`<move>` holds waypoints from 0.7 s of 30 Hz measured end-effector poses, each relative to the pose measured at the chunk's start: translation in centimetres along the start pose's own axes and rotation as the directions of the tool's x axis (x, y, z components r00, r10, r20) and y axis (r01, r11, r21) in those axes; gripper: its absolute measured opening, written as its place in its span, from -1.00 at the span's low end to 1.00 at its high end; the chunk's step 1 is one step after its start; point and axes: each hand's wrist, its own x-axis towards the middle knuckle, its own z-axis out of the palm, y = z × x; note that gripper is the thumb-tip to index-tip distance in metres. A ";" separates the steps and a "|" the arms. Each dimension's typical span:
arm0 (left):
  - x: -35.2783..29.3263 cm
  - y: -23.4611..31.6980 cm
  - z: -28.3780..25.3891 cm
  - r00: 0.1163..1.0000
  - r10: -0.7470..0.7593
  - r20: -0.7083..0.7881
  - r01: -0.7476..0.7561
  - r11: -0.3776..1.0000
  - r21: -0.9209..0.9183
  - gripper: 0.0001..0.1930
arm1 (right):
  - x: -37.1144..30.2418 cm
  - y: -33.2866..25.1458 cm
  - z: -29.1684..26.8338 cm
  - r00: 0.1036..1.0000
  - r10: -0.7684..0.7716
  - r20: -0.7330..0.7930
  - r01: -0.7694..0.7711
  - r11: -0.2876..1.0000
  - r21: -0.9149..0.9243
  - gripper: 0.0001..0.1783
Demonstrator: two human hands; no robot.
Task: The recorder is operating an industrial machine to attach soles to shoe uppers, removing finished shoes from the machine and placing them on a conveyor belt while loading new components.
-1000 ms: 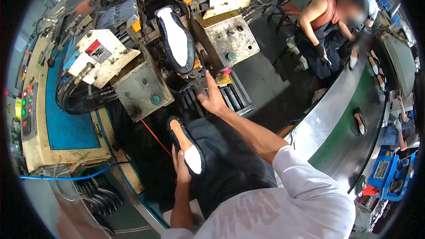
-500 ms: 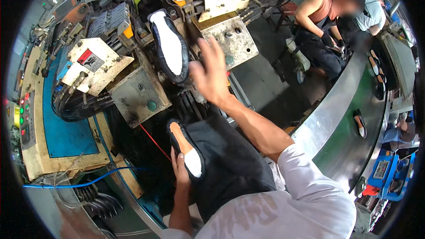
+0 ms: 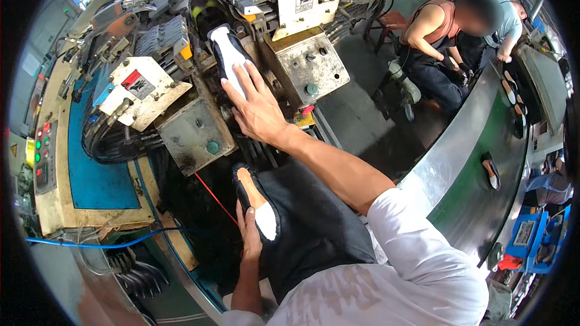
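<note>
On my dark-trousered lap, my left hand [image 3: 249, 232] is closed around the side of a black shoe upper [image 3: 257, 204], bottom up, its underside tan at one end and white at the other. Ahead, another black shoe upper [image 3: 228, 48] with a white underside sits bottom up in the shoe machine [image 3: 302, 66]. Across its near end lies my right hand [image 3: 260, 105], fingers spread flat along the white underside and pointing away from me. That hand covers the shoe's near end, so the thumb's contact there is unclear.
White guard plates [image 3: 140, 87] and grey control boxes [image 3: 196, 136] flank the machine's middle. A button panel [image 3: 43, 151] stands at far left. On the right runs a green conveyor [image 3: 465, 205] carrying several shoes. Beyond it, a co-worker [image 3: 435, 42] sits bent over.
My right hand has moved left and come down onto the shoe in the machine. My left hand and its shoe have stayed on my lap. The view has shifted slightly.
</note>
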 end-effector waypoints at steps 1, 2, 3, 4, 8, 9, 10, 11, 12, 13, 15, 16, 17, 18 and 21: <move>0.2 -0.1 -0.2 1.000 0.024 0.016 -0.024 1.000 0.013 -0.25 | 0.7 0.1 0.2 1.000 0.004 0.002 -0.004 1.000 0.001 -0.16; 0.1 -0.3 -0.3 1.000 0.020 0.015 -0.020 1.000 0.015 -0.25 | 1.9 0.3 0.8 1.000 0.016 0.005 -0.017 1.000 0.012 -0.16; -0.1 -0.2 -0.5 1.000 0.009 -0.010 -0.009 0.999 0.043 -0.26 | 3.0 0.5 1.4 0.999 0.031 0.007 -0.031 0.999 0.023 -0.17; -0.1 -0.1 -0.3 1.000 0.000 -0.030 0.002 0.998 0.068 -0.27 | 4.1 1.1 1.9 0.999 0.037 0.008 -0.038 0.999 0.020 -0.17; 0.4 0.0 -0.3 0.999 -0.012 -0.035 0.017 0.986 0.163 -0.31 | 8.8 2.9 3.9 0.998 0.061 0.026 -0.061 0.998 -0.021 -0.13; 0.6 -0.4 -0.5 1.000 -0.006 -0.023 0.009 0.991 0.130 -0.31 | 10.0 3.6 4.3 0.997 0.073 0.028 -0.073 0.997 -0.015 -0.12; 0.7 -0.4 -0.6 1.000 -0.002 -0.017 0.004 0.995 0.097 -0.30 | 11.2 3.8 4.5 0.996 0.084 0.034 -0.084 0.996 -0.003 -0.11; 0.6 -0.3 -0.7 1.000 -0.007 -0.026 0.010 0.995 0.096 -0.30 | 12.2 4.1 4.6 0.990 0.106 0.095 -0.109 0.994 0.025 -0.09; 0.6 0.5 -0.3 0.999 -0.024 -0.024 0.026 0.995 0.097 -0.30 | 13.3 4.5 4.7 0.990 0.099 0.098 -0.100 0.995 0.011 -0.21; 0.8 0.9 -0.1 0.999 -0.040 -0.020 0.042 0.994 0.098 -0.30 | 13.9 4.7 4.9 0.989 0.107 0.106 -0.108 0.994 -0.002 -0.20; 1.1 0.6 -0.4 0.999 -0.034 -0.039 0.037 0.994 0.098 -0.28 | 14.6 4.5 4.9 0.986 0.112 0.121 -0.111 0.994 -0.013 -0.19; 1.1 0.5 -0.5 0.998 -0.024 -0.059 0.030 0.994 0.101 -0.27 | 14.5 4.1 4.8 0.989 0.104 0.108 -0.104 0.995 -0.007 -0.20; 1.1 0.5 -0.6 0.998 -0.027 -0.063 0.033 0.995 0.096 -0.27 | 14.6 3.7 4.6 0.991 0.098 0.094 -0.098 0.995 -0.003 -0.20; 0.9 1.3 -0.4 0.997 -0.048 -0.066 0.056 0.991 0.120 -0.25 | 14.7 3.8 4.5 0.990 0.101 0.096 -0.100 0.995 -0.013 -0.20; 1.4 1.3 -0.4 0.998 -0.062 -0.034 0.066 0.990 0.127 -0.21 | 15.3 3.8 4.1 0.996 0.077 0.043 -0.077 0.997 -0.001 -0.20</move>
